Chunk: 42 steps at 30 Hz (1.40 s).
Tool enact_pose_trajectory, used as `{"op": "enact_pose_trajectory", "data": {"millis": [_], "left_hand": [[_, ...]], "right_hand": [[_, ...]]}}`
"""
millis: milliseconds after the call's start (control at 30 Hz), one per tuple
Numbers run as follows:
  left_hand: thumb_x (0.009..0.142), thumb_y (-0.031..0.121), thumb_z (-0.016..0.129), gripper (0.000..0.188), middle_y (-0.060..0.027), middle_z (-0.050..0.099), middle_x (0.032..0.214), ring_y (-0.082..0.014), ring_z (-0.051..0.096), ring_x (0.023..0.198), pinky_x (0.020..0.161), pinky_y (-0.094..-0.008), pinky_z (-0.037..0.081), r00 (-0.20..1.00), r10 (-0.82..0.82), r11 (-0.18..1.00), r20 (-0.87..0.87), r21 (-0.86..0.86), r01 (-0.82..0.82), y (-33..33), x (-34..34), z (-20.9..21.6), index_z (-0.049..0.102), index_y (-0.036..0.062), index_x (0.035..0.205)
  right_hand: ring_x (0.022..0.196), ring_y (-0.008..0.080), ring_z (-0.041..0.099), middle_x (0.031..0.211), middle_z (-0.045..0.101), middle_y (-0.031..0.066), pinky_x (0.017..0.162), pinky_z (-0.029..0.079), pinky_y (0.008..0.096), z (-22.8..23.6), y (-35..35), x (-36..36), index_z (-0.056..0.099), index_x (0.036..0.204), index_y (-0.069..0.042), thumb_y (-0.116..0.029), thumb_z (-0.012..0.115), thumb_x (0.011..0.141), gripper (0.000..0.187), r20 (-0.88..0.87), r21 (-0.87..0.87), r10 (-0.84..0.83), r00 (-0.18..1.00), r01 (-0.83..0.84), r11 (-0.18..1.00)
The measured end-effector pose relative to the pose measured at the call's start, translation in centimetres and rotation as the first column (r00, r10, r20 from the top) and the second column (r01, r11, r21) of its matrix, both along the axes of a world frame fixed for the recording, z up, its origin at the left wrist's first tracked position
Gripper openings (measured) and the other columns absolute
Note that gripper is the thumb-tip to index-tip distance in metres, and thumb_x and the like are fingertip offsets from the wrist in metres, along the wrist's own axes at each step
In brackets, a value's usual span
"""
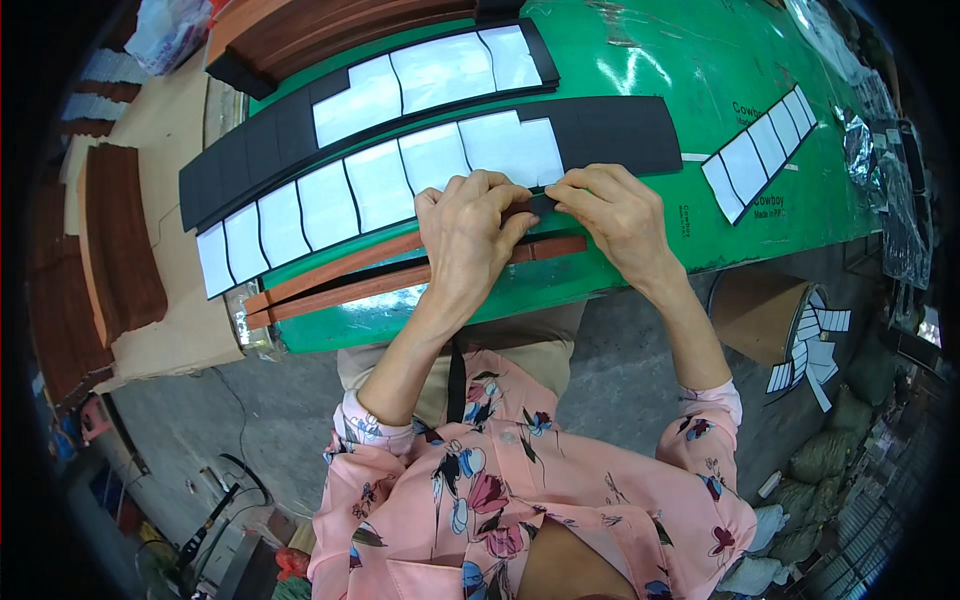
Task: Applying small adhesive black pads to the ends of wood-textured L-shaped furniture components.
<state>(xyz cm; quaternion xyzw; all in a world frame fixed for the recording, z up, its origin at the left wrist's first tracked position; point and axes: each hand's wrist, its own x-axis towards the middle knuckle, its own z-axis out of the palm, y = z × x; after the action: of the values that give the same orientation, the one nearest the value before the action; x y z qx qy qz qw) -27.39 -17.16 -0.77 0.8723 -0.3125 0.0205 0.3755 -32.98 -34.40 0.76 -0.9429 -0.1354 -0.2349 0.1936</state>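
My left hand [467,240] and my right hand [618,217] meet fingertip to fingertip, both closed, over the near edge of a long black strip [625,135]. White paper-like rectangles [375,183] cover much of that strip in a row. Between my fingers is a small black piece [541,204], pinched from both sides; its full shape is hidden. Under my left hand lie two narrow reddish-brown wooden strips [350,292], slightly apart with a dark gap between. Beyond is a second black strip [255,140] with white rectangles [440,75].
The green table [640,235] carries a short strip of white rectangles [760,150] at right. Brown wooden mouldings [330,35] lie at the far edge, and another [125,240] on cardboard at left. A round brown bin [757,315] with white scraps stands below the table's right edge.
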Motion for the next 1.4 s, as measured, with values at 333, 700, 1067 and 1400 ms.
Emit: {"op": "enact_pose_trajectory", "data": {"millis": [333,700,1067,1400], "left_hand": [[0.066,0.020,0.074,0.020,0.0003,0.062,0.084,-0.0186,0.053,0.076,0.071,-0.0356,0.029,1.000,0.004,1.000,0.029,-0.005,-0.004,0.0,-0.1,-0.3,0.069,0.0116,0.083],[0.070,0.015,0.071,0.023,0.0002,0.062,0.086,-0.0161,0.055,0.071,0.069,-0.0313,0.032,0.990,-0.093,0.996,0.106,-0.008,0.094,0.1,-0.3,-0.4,0.066,0.0143,0.092],[0.069,0.012,0.070,0.023,-0.0011,0.058,0.081,-0.0175,0.052,0.064,0.063,-0.0309,0.036,0.944,-0.135,0.990,0.301,0.000,0.142,-0.8,-0.4,-0.1,0.066,0.0116,0.092],[0.067,0.011,0.069,0.020,-0.0008,0.051,0.073,-0.0175,0.051,0.065,0.061,-0.0320,0.033,0.950,-0.138,0.990,0.281,0.014,0.140,-1.3,0.0,-0.3,0.062,0.0106,0.087]], "right_hand": [[0.079,0.0194,0.059,0.084,0.062,0.0022,0.062,0.051,0.0301,-0.3,0.0,-0.2,0.065,0.084,-0.007,-0.003,0.069,0.062,0.022,-0.024,0.043,-0.005,1.000,0.007,0.999],[0.094,0.0244,0.059,0.096,0.066,0.0082,0.078,0.048,0.0323,-1.0,-2.9,-1.2,0.067,0.097,-0.003,-0.007,0.071,0.069,0.029,-0.204,0.396,-0.029,0.979,0.110,0.912],[0.077,0.0215,0.059,0.087,0.060,0.0086,0.062,0.049,0.0302,-2.0,-1.4,-1.5,0.065,0.091,-0.004,-0.005,0.069,0.072,0.019,-0.108,0.337,-0.047,0.993,0.082,0.938],[0.079,0.0201,0.060,0.092,0.061,0.0100,0.066,0.049,0.0283,-2.2,-1.5,-1.6,0.064,0.096,-0.001,-0.001,0.069,0.072,0.024,-0.255,0.528,-0.018,0.967,0.155,0.835]]}}
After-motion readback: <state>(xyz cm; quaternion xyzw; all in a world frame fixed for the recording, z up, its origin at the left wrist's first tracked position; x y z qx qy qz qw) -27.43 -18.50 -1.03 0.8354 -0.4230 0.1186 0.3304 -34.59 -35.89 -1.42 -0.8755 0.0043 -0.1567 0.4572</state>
